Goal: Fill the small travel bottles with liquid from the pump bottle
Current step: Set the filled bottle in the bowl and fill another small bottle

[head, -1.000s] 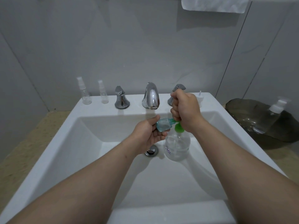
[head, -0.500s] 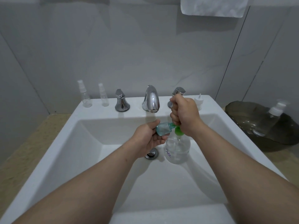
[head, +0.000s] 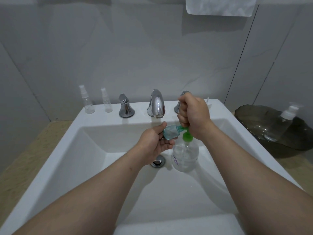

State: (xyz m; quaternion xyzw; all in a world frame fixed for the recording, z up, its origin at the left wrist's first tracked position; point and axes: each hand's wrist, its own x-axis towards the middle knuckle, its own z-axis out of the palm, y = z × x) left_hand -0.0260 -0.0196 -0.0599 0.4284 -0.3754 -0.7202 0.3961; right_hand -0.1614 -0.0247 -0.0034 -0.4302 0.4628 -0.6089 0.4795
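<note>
In the sink, the right hand grips the pump bottle head; the left hand holds a teal bottle sideways at its spout.

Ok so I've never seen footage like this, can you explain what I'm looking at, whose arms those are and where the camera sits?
There is no machine here. These are a person's two bare arms, filmed by one wide-angle camera worn on their head, looking forward and down. The person stands at a white sink. A clear pump bottle stands in the basin beside the drain, and the right hand grips its top. The left hand holds a small teal bottle tipped on its side, neck toward the right hand. On the ledge left of the faucet stand a tall spray bottle and a shorter spray bottle. To the right, a dark bowl holds a second pump bottle.
</note>
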